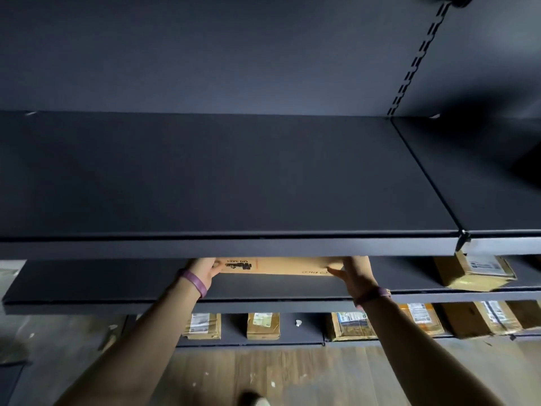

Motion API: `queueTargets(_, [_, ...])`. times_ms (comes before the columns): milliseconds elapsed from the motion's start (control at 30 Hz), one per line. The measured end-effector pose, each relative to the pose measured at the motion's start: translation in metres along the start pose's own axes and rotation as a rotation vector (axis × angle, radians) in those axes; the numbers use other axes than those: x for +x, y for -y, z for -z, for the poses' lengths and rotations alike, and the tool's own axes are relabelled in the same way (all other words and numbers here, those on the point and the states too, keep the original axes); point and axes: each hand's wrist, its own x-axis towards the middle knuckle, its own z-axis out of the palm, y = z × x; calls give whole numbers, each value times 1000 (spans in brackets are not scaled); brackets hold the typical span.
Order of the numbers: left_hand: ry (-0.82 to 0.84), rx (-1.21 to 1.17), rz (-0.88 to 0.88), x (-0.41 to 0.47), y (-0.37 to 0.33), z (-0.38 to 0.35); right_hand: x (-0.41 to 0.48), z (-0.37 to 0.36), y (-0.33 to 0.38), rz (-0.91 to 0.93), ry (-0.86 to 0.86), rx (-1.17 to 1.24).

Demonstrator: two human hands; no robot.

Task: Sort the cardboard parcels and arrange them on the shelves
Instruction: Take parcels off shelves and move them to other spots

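A flat cardboard parcel (281, 265) with black print lies on the middle black shelf (87, 285), mostly hidden under the front lip of the wide upper shelf (205, 177). My left hand (205, 269) grips its left end and my right hand (352, 273) grips its right end; both wrists wear purple bands. Only the parcel's near edge shows. Another labelled parcel (474, 271) sits on the same shelf level to the right. Several labelled parcels, among them one (263, 326), stand in a row on the bottom shelf.
The upper shelf carries nothing in view. A slotted upright (415, 60) divides the back panel at the right. Wooden floor (263, 376) lies below, with a shoe tip (257, 401) at the frame's bottom edge.
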Motion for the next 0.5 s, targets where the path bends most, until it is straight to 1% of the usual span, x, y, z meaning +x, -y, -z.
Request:
queueTargets(67, [27,-36,-62,-7,8,0,-6,-1,3,2,-57,78])
queueTargets(100, [38,14,-143,-12,14,1,-11,0,2,3,-57,107])
queueTargets(233, [111,111,-241,-44,41,11,-50,18,-11,31,35,102])
queueTargets(367, [43,80,-207,-82,78,31,-94,44,-24,8,65,103])
queueTargets(500, [-20,23,-183,-146,129,42,-152,82,-42,12,102,52])
